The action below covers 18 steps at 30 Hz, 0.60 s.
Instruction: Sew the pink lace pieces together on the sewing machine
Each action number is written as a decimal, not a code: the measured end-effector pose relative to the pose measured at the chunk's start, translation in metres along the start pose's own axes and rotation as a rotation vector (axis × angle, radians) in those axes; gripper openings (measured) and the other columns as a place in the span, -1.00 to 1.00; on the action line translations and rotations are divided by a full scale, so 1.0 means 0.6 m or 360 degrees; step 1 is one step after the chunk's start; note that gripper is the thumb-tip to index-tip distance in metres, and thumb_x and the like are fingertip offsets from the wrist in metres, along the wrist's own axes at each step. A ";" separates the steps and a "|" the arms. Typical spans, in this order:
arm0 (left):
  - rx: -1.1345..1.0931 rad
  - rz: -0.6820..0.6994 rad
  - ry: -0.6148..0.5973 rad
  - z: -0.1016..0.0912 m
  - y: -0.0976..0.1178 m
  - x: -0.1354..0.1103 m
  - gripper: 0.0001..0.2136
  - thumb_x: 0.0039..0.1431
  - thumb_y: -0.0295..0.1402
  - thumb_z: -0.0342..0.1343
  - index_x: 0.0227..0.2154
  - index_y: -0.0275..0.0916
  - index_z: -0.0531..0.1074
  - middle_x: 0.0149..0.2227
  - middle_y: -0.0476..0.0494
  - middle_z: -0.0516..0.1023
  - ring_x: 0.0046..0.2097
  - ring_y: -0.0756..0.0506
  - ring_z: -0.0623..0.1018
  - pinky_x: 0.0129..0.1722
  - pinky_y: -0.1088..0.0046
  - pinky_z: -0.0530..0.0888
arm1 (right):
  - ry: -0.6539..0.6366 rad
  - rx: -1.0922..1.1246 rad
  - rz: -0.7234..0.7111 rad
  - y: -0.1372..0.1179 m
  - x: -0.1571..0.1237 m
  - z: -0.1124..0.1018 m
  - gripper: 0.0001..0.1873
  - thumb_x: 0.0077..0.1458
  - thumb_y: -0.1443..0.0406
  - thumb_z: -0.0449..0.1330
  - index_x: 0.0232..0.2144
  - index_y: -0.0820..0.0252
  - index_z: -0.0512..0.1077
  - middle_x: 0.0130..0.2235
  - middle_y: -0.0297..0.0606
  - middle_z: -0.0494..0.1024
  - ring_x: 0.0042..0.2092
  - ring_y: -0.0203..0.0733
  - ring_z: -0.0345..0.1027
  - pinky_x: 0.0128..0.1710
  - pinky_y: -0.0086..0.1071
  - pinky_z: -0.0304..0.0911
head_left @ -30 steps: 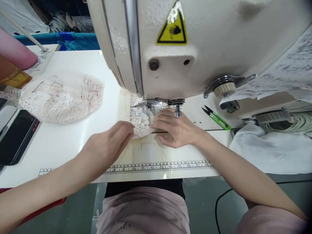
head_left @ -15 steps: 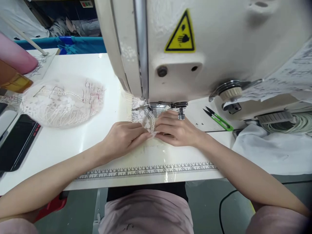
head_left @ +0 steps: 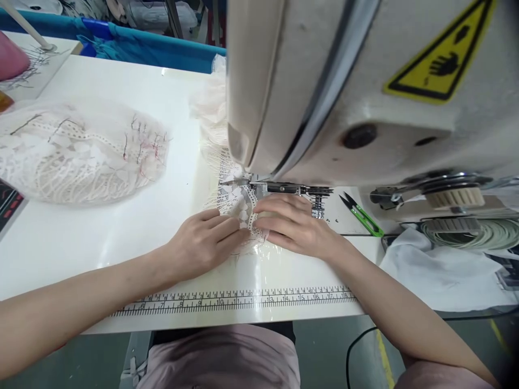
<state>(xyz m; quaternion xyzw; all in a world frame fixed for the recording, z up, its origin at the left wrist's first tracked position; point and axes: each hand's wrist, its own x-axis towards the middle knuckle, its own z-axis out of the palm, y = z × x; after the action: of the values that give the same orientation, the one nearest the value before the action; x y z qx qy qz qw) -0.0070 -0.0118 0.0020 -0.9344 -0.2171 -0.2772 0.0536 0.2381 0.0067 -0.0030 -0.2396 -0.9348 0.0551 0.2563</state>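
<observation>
A strip of white lace [head_left: 242,208] lies under the presser foot [head_left: 259,186] of a sewing machine [head_left: 300,97], its lower edge toward me. My left hand [head_left: 208,237] is on the left side of the lace, fingers curled and closed on its edge; the fingertips are partly hidden. On the other side, my right hand [head_left: 294,222] rests with fingers stretched flat over the lace's right edge, close below the foot. Behind the needle area, more gathered lace and sheer fabric [head_left: 211,113] trails away on the table.
Another lace piece [head_left: 89,156] with loose dark and red threads lies at left. Green thread snips [head_left: 363,216] lie right of the machine foot, near white cloth [head_left: 438,275]. A ruler tape [head_left: 243,300] runs along the front table edge [head_left: 182,321].
My view has shifted closer to the machine head. The hands have gone from pinching the lace's near edge together to lying on its two sides, with the right fingers flatter.
</observation>
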 end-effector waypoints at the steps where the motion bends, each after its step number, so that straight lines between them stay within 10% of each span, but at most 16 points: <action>1: 0.0014 -0.0006 -0.0006 -0.001 0.000 0.000 -0.94 0.22 -0.56 0.09 -0.32 -0.32 0.42 -0.51 0.01 0.37 -0.50 0.00 0.31 -0.50 0.41 0.25 | 0.0013 0.0002 -0.0023 0.000 0.001 0.000 -0.85 0.24 0.34 0.14 -0.13 0.09 0.43 0.01 -0.25 0.55 0.09 -0.15 0.38 0.03 -0.14 0.41; 8: 0.0214 0.0040 -0.0052 -0.008 -0.004 0.007 -0.89 0.24 -0.58 0.06 -0.32 -0.29 0.45 -0.51 0.01 0.43 -0.53 0.02 0.35 -0.53 0.42 0.26 | 0.0104 0.0145 -0.0133 -0.002 0.012 -0.005 -0.90 0.24 0.36 0.15 -0.21 0.16 0.47 -0.19 -0.34 0.65 -0.05 -0.27 0.51 0.14 -0.17 0.39; 14: 0.0027 -0.0030 -0.0017 -0.002 -0.001 0.007 -0.84 0.26 -0.52 0.05 -0.15 -0.30 0.47 -0.04 -0.22 0.59 0.01 -0.13 0.58 0.05 0.27 0.54 | 0.0054 0.0090 -0.0008 -0.008 0.009 -0.009 -0.86 0.24 0.40 0.13 -0.19 0.16 0.47 -0.18 -0.35 0.65 -0.05 -0.30 0.51 0.07 -0.29 0.45; 18: 0.0037 -0.0082 -0.0057 -0.001 0.001 0.003 -0.83 0.24 -0.54 0.05 -0.14 -0.38 0.47 -0.05 -0.26 0.60 0.01 -0.15 0.60 -0.01 0.35 0.60 | 0.0044 0.0009 -0.0004 -0.007 0.004 -0.004 -0.81 0.25 0.42 0.10 -0.15 0.13 0.45 -0.18 -0.38 0.64 -0.05 -0.28 0.50 -0.08 -0.34 0.50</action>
<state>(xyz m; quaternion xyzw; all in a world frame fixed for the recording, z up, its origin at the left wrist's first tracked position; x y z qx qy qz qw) -0.0057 -0.0117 0.0035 -0.9327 -0.2453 -0.2591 0.0532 0.2357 0.0038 0.0009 -0.2385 -0.9313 0.0541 0.2699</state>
